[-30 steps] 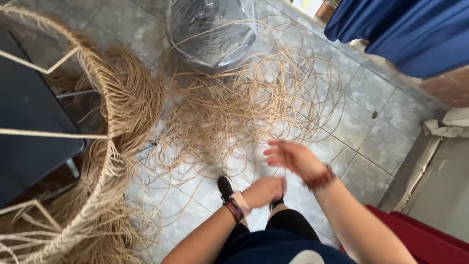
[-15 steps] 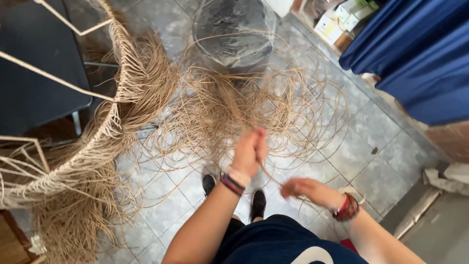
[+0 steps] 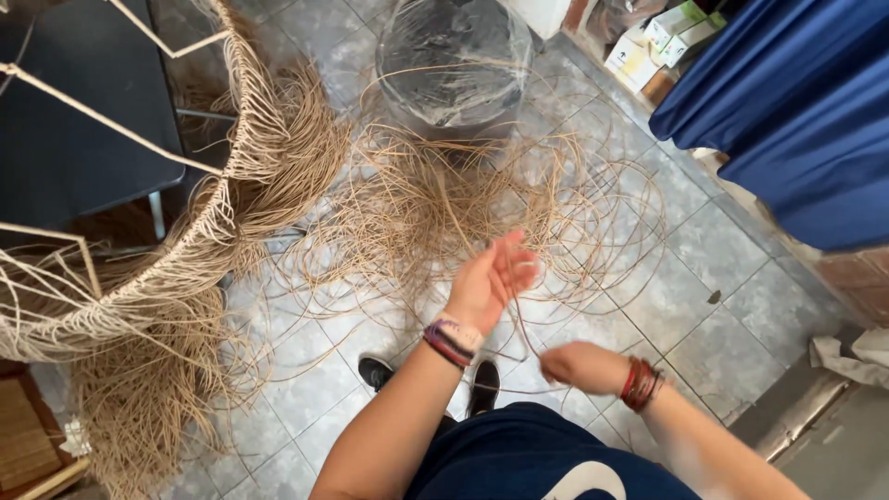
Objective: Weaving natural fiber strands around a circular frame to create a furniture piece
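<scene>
A loose tangle of thin tan rattan strands (image 3: pixel 444 199) lies spread over the grey tiled floor. My left hand (image 3: pixel 493 278) is raised above the tangle, fingers close together, with a single strand (image 3: pixel 520 324) pinched in them. That strand runs down to my right hand (image 3: pixel 579 364), which is closed in a fist around it, lower and nearer my body. Both wrists wear bracelets. My black shoes (image 3: pixel 482 384) show between my arms.
A half-woven round frame with hanging rattan fringe (image 3: pixel 199 231) stands at the left over a dark chair (image 3: pixel 74 120). A plastic-wrapped dark round object (image 3: pixel 454 60) sits beyond the tangle. Blue fabric (image 3: pixel 787 111) hangs at the right; small boxes (image 3: pixel 648 46) lie by the wall.
One second ago my right hand was raised and open and my left was low. Now the left is up and the right is a low fist on the strand.
</scene>
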